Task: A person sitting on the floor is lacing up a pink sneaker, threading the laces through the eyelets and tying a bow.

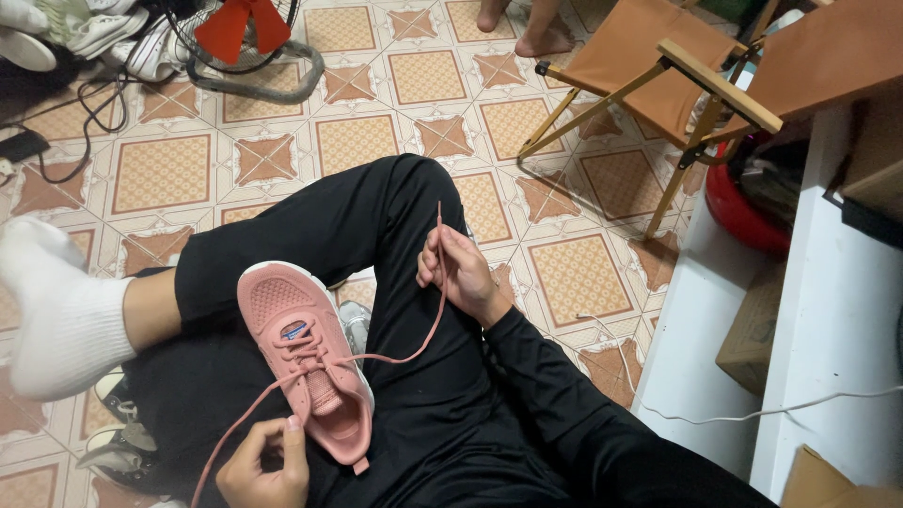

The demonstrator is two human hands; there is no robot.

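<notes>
**Item: pink trainer (306, 362).** It lies on your lap, on the black trousers (357, 216), toe pointing far-left and heel near. Mesh upper, white sole edge, small blue patch on the tongue. It rests loose, with nothing pinning it.

**Lace (435, 310).** Pink like the shoe. It is crossed through the eyelets, and both ends run free: one sweeps right and up, the other trails near-left.

**Your right hand (466, 273).** It is right of the shoe and well apart from it. The fingers are curled and pinched on the lace, and the tip stands up above them.

**Your left hand (265, 466).** It is near, just beside the heel. It is closed on the other lace end, thumb over fingers.

**Step in hand (judged).** You are drawing the lace ends out through the eyelets. A further pull calls for matched tension on both ends and a steadied shoe.

**Around.**
- Your white-socked foot (56, 310) is at the left.
- A grey shoe (118, 442) sits under your leg.
- The patterned tile floor (165, 174) lies beyond.
- A fan with red blades (246, 38) stands far-left.
- A tan folding chair (649, 75) stands far-right.
- Another person's bare feet (527, 28) are at the far edge.
- A white shelf (837, 310) is on the right, with a red basin (743, 212) beside it.
- A white cable (752, 414) trails across the shelf.
</notes>
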